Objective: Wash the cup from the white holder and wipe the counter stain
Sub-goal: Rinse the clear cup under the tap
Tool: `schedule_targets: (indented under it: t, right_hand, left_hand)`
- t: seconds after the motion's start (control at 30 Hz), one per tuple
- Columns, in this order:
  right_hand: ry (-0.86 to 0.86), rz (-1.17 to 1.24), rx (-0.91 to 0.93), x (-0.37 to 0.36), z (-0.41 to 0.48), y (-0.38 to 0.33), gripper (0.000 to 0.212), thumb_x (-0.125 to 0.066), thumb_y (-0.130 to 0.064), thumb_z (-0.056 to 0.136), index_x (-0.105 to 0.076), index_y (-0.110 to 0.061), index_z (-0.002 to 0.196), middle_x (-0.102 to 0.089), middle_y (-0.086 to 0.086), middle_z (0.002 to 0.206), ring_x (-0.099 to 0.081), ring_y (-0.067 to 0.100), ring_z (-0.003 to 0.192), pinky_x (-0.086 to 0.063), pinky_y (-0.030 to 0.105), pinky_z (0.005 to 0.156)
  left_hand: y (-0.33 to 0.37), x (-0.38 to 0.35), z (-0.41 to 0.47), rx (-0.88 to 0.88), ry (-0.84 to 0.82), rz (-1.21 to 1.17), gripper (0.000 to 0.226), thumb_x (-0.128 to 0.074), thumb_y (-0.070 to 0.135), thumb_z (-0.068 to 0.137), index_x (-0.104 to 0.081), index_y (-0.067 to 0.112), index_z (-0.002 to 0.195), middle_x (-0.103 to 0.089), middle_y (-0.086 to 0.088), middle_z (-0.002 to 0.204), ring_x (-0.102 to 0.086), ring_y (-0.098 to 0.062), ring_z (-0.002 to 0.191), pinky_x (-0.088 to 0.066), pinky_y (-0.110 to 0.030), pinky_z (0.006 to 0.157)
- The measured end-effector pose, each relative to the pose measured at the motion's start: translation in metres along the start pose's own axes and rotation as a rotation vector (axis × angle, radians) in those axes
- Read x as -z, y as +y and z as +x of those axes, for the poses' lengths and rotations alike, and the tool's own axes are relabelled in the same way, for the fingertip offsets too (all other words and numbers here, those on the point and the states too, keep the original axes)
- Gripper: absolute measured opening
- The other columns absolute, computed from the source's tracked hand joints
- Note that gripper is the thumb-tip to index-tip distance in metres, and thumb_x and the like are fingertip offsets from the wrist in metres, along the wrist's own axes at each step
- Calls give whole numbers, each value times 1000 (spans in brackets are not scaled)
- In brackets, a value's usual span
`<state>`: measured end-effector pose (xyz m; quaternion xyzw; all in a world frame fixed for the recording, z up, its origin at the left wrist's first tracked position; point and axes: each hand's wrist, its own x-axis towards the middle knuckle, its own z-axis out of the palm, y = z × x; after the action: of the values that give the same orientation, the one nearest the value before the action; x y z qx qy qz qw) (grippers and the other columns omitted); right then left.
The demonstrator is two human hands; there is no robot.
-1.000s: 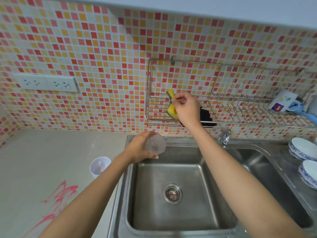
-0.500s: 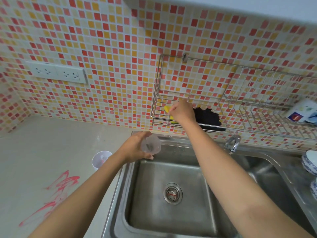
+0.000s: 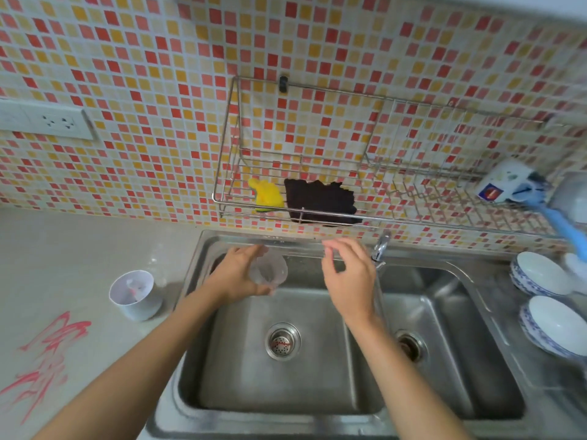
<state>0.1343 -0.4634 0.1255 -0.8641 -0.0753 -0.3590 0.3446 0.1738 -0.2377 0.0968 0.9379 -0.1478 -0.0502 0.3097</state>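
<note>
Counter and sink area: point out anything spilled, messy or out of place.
The red stain smeared in streaks across the counter, left of the sink and in front of the white holder, is the one clear mess. On the wire rack, the dark cloth looks ragged at its edge.

A mosaic wall point(image 3: 158, 74) of red, orange and cream tiles rises behind a steel sink point(image 3: 286, 401). Left of the sink, a socket point(image 3: 47, 122) sits on the wall above a grey counter point(image 3: 63, 249).

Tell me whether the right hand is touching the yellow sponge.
Apart. The head view shows the right hand over the sink, well below the yellow sponge lying in the rack.
</note>
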Motion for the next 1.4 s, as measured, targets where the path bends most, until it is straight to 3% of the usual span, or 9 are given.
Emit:
schedule_targets:
  t: [0.23, 0.37, 0.5, 0.67, 0.77, 0.87, 1.13, 1.27, 1.4]
  right_hand:
    - [-237, -198, -473, 51, -53, 145, 26, -63, -14, 84, -71, -9, 108, -71, 9, 102, -67, 30, 92, -47, 30, 82]
    - [-466, -205, -686, 51, -34, 188, 56, -61, -21, 91, -42, -8, 142, -58, 16, 133, -55, 32, 120, -42, 37, 100]
    - [-663, -178, -807, 32, -8, 219, 70, -52, -27, 95, -13, -20, 153, -49, 14, 142, -56, 35, 118, -46, 45, 99]
    - [-838, -175, -591, 13, 4, 237, 66, -43, -5, 93, -18, -21, 152, -40, 10, 150, -46, 35, 129, -41, 36, 99]
    - [-939, -192, -398, 4, -1, 249, 67, -40, 6, 89, -25, -20, 149, -22, 1, 159, -22, 28, 145, -20, 45, 117]
    - [-1013, -315, -262, -5, -5, 259, 70, -44, 4, 89, -20, -14, 152, -11, 0, 161, -7, 19, 148, -4, 43, 118]
    - [-907, -221, -239, -19, -11, 280, 70, -58, 6, 80, -41, -17, 144, -43, 4, 146, -39, 28, 134, -29, 43, 114]
    - [-880, -179, -273, -20, -10, 279, 64, -61, 5, 81, -46, -14, 141, -49, 5, 138, -45, 28, 125, -36, 43, 108]
    - [-851, -162, -273, -25, -17, 289, 62, -68, 4, 77, -52, -12, 135, -53, 7, 133, -51, 32, 117, -42, 44, 103]
  left_hand:
    - [56, -65, 41, -45, -101, -44, 89, -86, 39, 64, -42, 19, 138, -51, 2, 135, -41, -19, 122, -34, -26, 99]
    - [86, -98, 61, -48, -139, -85, 90, -87, 33, 64, -41, 18, 140, -53, 0, 134, -45, -21, 122, -31, -20, 95]
    - [105, -125, 75, -31, -145, -119, 87, -87, 37, 63, -43, 17, 136, -57, 1, 128, -50, -21, 116, -38, -25, 99]
    - [116, -149, 73, 11, -159, -144, 91, -87, 40, 64, -38, 21, 139, -53, 4, 135, -48, -20, 121, -34, -20, 91]
    - [115, -153, 77, 34, -148, -150, 92, -87, 39, 64, -39, 21, 139, -54, 1, 134, -48, -21, 120, -35, -22, 93]
    - [119, -157, 83, 41, -141, -162, 89, -87, 34, 64, -39, 20, 137, -56, 2, 132, -48, -21, 121, -38, -28, 98]
    - [126, -165, 89, 84, -37, -279, 75, -84, 46, 59, -49, 24, 120, -62, 8, 115, -58, -14, 106, -48, -32, 89]
    - [124, -171, 81, 116, -16, -325, 71, -90, 31, 59, -51, 29, 118, -63, 15, 108, -60, -2, 98, -44, -13, 85]
    - [133, -176, 82, 103, -93, -285, 77, -89, 39, 59, -50, 23, 123, -62, 10, 106, -58, -10, 95, -41, -18, 78]
